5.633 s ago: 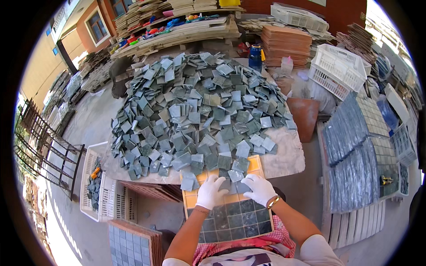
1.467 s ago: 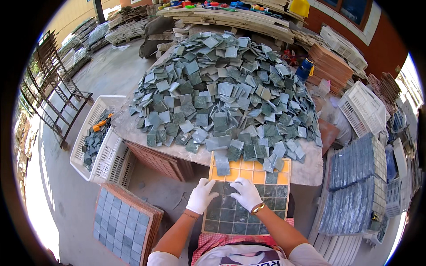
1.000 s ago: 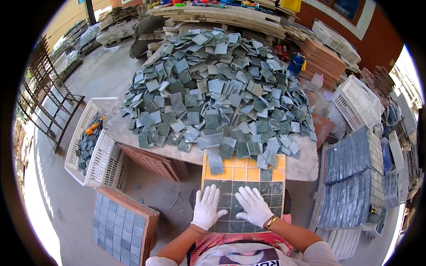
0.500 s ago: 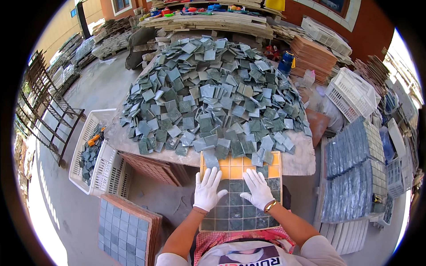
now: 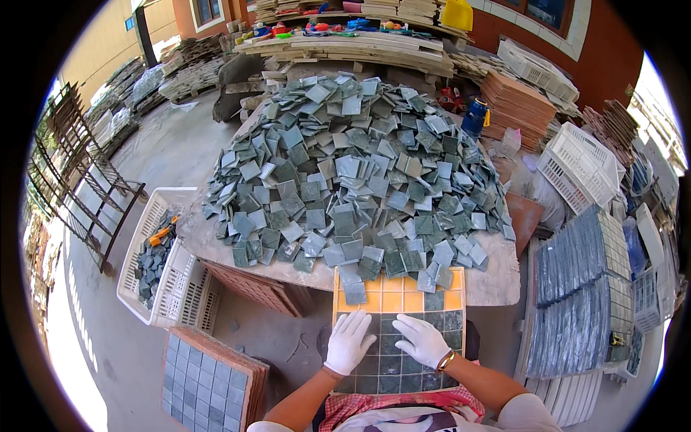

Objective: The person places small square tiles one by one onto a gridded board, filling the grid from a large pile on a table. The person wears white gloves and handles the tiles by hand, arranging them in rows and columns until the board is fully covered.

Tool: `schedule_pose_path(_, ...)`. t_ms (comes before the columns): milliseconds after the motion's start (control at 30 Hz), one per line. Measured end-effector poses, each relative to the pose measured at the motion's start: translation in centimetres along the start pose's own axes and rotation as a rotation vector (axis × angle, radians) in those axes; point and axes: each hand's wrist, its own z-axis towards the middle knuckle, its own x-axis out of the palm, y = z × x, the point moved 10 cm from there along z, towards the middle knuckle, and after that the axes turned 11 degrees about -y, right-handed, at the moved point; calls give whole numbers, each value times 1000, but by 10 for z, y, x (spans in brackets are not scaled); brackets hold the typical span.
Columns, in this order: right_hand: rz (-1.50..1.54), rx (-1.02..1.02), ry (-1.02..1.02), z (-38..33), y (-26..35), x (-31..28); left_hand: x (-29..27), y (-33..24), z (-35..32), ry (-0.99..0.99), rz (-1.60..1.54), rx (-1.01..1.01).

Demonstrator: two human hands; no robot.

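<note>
Both gloved hands lie open and flat on the yellow grid tray point(image 5: 398, 338), pressing grey-green tiles already seated in its near rows. The left hand point(image 5: 349, 343) and right hand point(image 5: 423, 340) hold nothing. The tray's empty yellow cells lie at twelve o'clock from both palms, touching the loose tile heap point(image 5: 353, 173), whose nearest tiles sit closer to the right hand

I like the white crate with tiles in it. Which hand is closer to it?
Left. The left hand lies on the tray, on the side toward the crate; the right hand lies farther right.
</note>
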Motion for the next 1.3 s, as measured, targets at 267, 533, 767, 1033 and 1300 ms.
schedule_pose_path(267, -234, -49, -205, 121, -17, -8, -10, 37, 81, 2, 131, 49)
schedule_pose_path(533, -234, -16, -181, 145, -25, 3, -34, 76, 86, -100, -115, -168)
schedule_pose_path(767, 72, 113, -211, 107, -21, -3, -30, 94, 89, -91, -455, -259)
schedule_pose_path(1033, 84, 193, -348, 106, -32, -11, -20, 70, 72, -74, -65, -128)
schedule_pose_path(1300, -9, 55, -64, 74, -16, 34, -23, 61, 57, -93, -27, -64)
